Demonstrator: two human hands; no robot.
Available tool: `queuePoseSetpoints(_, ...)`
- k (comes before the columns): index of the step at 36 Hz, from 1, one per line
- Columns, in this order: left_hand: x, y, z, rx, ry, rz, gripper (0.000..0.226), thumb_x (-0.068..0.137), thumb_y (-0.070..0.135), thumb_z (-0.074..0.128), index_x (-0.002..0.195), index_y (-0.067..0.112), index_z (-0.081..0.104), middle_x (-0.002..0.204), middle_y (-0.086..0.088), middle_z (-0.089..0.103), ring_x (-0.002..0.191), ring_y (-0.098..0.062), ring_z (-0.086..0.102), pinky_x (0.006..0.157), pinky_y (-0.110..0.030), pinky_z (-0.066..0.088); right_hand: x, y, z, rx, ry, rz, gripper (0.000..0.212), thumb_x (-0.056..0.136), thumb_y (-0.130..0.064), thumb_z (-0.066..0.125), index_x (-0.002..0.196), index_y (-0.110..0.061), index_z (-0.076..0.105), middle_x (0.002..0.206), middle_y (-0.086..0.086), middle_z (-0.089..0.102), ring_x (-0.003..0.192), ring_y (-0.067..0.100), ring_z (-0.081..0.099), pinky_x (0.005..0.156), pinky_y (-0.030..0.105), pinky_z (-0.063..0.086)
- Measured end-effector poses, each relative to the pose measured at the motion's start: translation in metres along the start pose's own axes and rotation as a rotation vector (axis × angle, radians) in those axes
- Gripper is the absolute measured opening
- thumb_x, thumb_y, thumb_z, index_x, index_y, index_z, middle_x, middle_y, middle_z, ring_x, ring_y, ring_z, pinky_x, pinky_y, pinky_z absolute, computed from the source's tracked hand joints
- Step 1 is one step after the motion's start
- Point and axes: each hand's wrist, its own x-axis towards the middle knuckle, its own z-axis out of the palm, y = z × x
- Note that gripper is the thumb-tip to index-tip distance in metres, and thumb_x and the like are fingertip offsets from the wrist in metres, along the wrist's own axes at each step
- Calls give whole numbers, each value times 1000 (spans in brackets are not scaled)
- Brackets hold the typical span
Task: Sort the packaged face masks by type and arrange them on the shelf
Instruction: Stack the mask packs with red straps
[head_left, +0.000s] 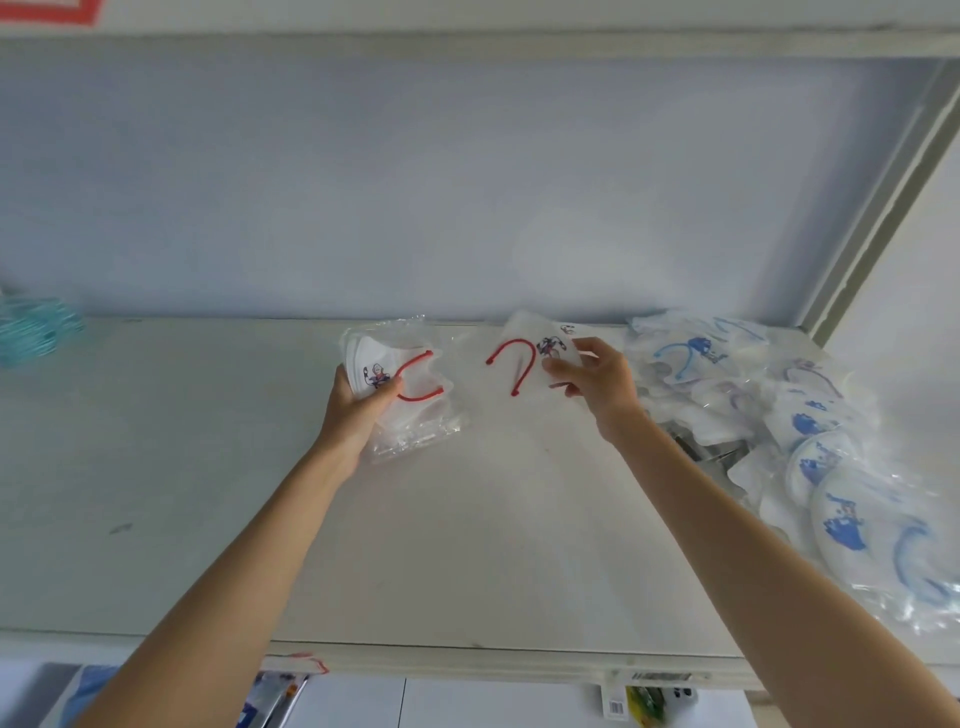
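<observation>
At far left, teal packets (31, 330), blurred, cut off by frame edge.

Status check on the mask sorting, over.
Left hand grips red-loop mask stack. Right hand pinches one red-loop mask. Blue-print pile unsorted at right. Shelf middle unobstructed.

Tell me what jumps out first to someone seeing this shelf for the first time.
Mid-shelf, two packaged masks with red ear loops stand out: the left hand grips a stack of red-loop packs, and the right hand pinches a single red-loop pack beside it. At the shelf's right end sprawls a loose heap of blue-printed packs; a teal bundle sits far left.
</observation>
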Motion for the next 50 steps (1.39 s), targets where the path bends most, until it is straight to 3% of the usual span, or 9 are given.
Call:
queuePoseSetpoints(5, -6, 3, 18, -27, -65, 21, 51, 79, 30, 77, 122, 15, 54, 118, -6, 67, 108, -20, 65, 95, -41, 52, -4, -6, -5, 81, -95, 38, 20, 74, 2, 76, 82, -10, 61, 71, 7, 66, 47, 10, 61, 48, 21, 39)
queuePoseSetpoints(12, -17, 13, 50, -72, -161, 34, 28, 88, 18, 70, 111, 20, 54, 106, 2, 67, 93, -10, 66, 76, -21, 53, -9, -3, -9, -136, -211, 83, 40, 72, 1, 79, 107, -2, 61, 77, 8, 67, 47, 9, 60, 48, 20, 37)
queuePoseSetpoints(23, -14, 7, 49, -115, -178, -59, 49, 84, 33, 74, 124, 16, 52, 121, -6, 65, 112, -22, 63, 95, -39, 51, -2, -8, -41, -324, -312, 54, 29, 71, 3, 78, 91, -12, 63, 75, 3, 66, 47, 5, 57, 53, 20, 40)
queuePoseSetpoints(29, -18, 16, 68, -16, -278, 11, 40, 86, 17, 71, 120, 16, 49, 106, 4, 65, 91, -5, 65, 72, -15, 51, 0, -23, -38, -618, -485, 18, 36, 72, -6, 80, 103, -14, 64, 86, 2, 69, 71, 13, 60, 69, 25, 48)
queuePoseSetpoints(34, -19, 17, 77, 51, -380, -9, 47, 82, 8, 74, 120, 11, 47, 101, -7, 65, 85, -15, 64, 70, -22, 54, 2, -37, -31, -787, -546, -25, 47, 73, -10, 80, 115, -14, 61, 101, 1, 65, 83, 10, 58, 75, 30, 51)
queuePoseSetpoints(38, -20, 12, 79, 0, -288, -27, 45, 81, 4, 74, 118, 12, 50, 104, -10, 66, 86, -18, 66, 74, -29, 56, 2, -30, -31, -474, -334, -2, 54, 74, -12, 80, 120, -13, 53, 92, 3, 66, 63, 8, 60, 55, 23, 42)
queuePoseSetpoints(43, -18, 8, 83, -113, -85, -1, 37, 83, 7, 72, 112, 14, 49, 101, -7, 66, 86, -18, 66, 71, -29, 54, -9, -5, -40, -73, -233, 255, 42, 84, -33, 70, 117, -12, 54, 95, 3, 67, 76, 15, 65, 69, 28, 50)
queuePoseSetpoints(47, -19, 4, 90, -113, -117, 3, 35, 84, 7, 71, 109, 15, 48, 101, -6, 65, 87, -19, 66, 77, -33, 55, -15, 8, -39, 127, -226, 296, 9, 86, -11, 67, 92, -13, 62, 75, 0, 61, 62, 9, 59, 61, 20, 52)
queuePoseSetpoints(50, -20, 4, 90, -108, -184, 0, 33, 85, 11, 72, 107, 17, 48, 102, -5, 64, 91, -17, 65, 77, -29, 53, -10, 3, -39, 109, -115, 219, 15, 84, -1, 68, 82, -14, 60, 68, 1, 59, 54, 8, 53, 56, 18, 51)
